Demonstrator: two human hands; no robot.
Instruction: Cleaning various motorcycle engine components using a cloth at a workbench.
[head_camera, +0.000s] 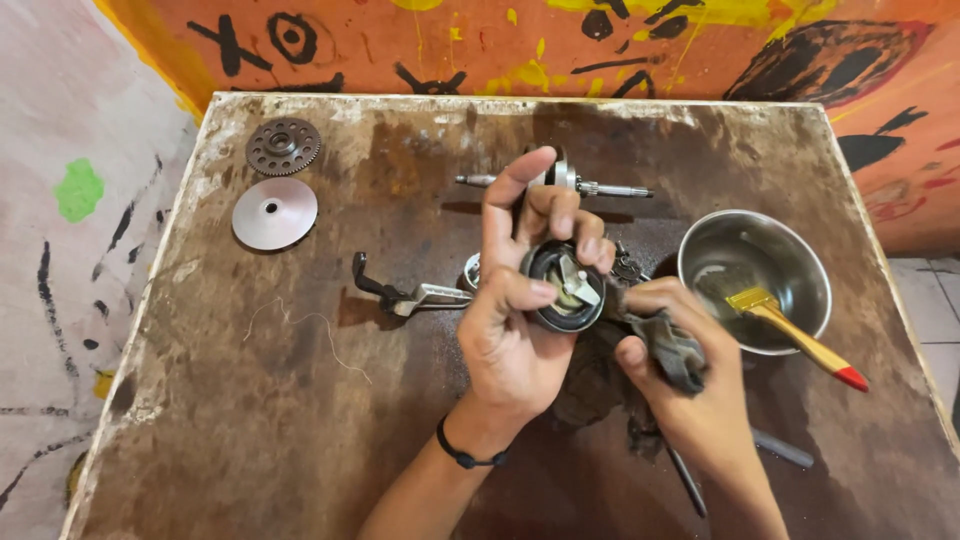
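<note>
My left hand (515, 320) holds a round dark metal engine part (566, 290) with a light metal piece in its middle, thumb across its front. My right hand (690, 385) is shut on a dirty grey rag (672, 350) just right of that part, touching it. Both hands hover over the middle of a stained brown table (300, 420). Behind the left fingers lies a crankshaft (600, 186), partly hidden.
A toothed gear (283, 146) and a smooth metal disc (274, 212) lie at the back left. A lever-shaped metal part (400, 293) rests left of my hands. A steel bowl (755, 275) with a yellow brush (795, 335) stands right. Painted orange wall behind.
</note>
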